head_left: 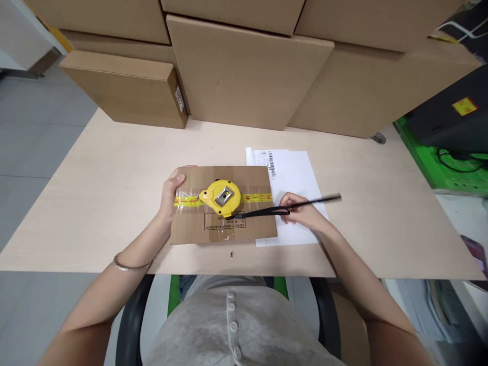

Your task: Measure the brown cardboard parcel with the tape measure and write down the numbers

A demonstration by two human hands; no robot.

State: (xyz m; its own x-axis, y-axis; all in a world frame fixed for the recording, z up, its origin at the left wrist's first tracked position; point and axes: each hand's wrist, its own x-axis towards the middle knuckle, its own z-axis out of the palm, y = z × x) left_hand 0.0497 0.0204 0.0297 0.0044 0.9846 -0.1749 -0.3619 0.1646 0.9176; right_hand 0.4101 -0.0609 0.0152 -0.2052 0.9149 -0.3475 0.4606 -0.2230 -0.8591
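A flat cardboard box [251, 178] with yellow printed tape across it lies before me, over part of some white papers. My left hand [171, 192] grips its left edge, the thumb on top and the other fingers mostly hidden. On the box rests a yellow tape measure [232, 192] with a metal clip facing up. From its lower side a black wrist strap [263, 211] stretches right to my right hand [298, 209]. That hand's fingers are curled closed around the strap, whose far end sticks out beyond the hand, blurred.
White papers [301, 175] lie right of the box. Large cardboard boxes [244, 76] stand along the table's back, a smaller carton [129, 96] at the left. A green surface [430, 162] with a dark case is at the right. The table's front edge is close to my body.
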